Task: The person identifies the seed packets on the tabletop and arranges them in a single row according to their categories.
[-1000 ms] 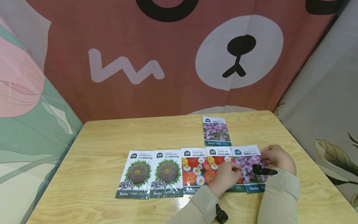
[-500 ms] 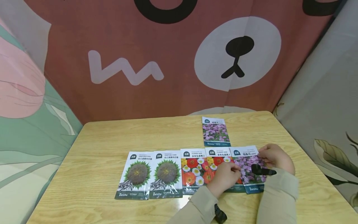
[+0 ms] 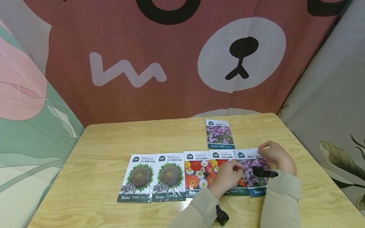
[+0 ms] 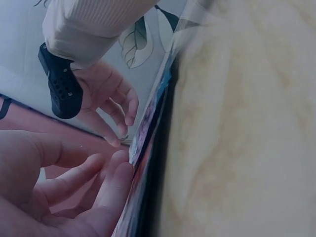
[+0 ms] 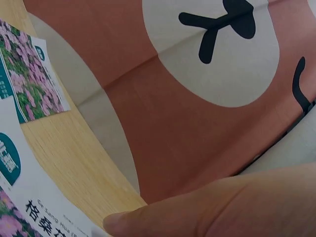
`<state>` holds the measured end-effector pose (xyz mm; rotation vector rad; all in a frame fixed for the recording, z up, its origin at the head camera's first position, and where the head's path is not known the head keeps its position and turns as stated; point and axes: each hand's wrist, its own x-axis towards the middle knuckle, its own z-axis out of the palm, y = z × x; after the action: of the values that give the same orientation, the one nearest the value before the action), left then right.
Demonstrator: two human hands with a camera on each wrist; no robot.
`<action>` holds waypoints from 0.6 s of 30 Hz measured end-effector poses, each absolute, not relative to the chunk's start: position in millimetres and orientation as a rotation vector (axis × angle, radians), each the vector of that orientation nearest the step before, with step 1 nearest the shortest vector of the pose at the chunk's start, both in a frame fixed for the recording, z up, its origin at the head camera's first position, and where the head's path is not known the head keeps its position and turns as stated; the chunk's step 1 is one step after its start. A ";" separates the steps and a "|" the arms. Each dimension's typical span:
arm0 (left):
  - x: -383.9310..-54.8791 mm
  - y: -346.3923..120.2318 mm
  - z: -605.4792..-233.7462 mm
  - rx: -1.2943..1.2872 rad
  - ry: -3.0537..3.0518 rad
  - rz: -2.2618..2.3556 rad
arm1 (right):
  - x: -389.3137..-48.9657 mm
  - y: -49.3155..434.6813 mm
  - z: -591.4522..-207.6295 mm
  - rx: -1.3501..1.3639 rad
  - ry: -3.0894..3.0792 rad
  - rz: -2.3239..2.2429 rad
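A purple-flower seed packet [image 3: 247, 163] lies at the right end of a row of packets. My right hand [image 3: 277, 157] touches its top right corner with loosely bent fingers. In the right wrist view one fingertip [image 5: 116, 224] meets the packet's top edge, below its printed characters. My left hand [image 3: 227, 176] rests over the neighbouring red-poppy packet [image 3: 223, 155], near the seam with the purple one, and hides part of it. Its fingers are bent loosely in the left wrist view, fingertips against the packets. Another poppy packet [image 3: 197, 174] lies just left of that hand.
Two sunflower seed packets [image 3: 139, 175] form the row's left end. A second purple-flower packet [image 3: 220, 134] lies behind the row, near the table's back edge. The wooden table [image 3: 94, 152] meets a bear-print curtain [image 3: 128, 104] behind, with printed cloth on both sides.
My right hand has moved up and left, from the purple packet's right edge to its top corner. The left hand has shifted slightly left. The packets stay put.
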<state>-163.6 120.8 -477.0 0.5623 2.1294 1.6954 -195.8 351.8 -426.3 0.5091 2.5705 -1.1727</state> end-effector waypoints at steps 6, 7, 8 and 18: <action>-168.3 117.7 -472.1 0.556 2.144 1.736 | -202.1 343.7 -426.7 0.423 2.663 -1.158; -169.5 117.2 -472.0 0.560 2.155 1.739 | -203.0 342.0 -426.5 0.413 2.680 -1.157; -171.0 116.6 -471.8 0.560 2.164 1.741 | -203.8 340.1 -426.0 0.407 2.694 -1.154; -194.7 103.3 -466.7 0.482 2.342 1.745 | -211.5 319.3 -426.9 0.372 2.895 -1.137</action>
<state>-194.7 103.3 -466.7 0.4816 2.3416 1.7452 -211.5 319.3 -426.9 0.3725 2.8945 -1.1371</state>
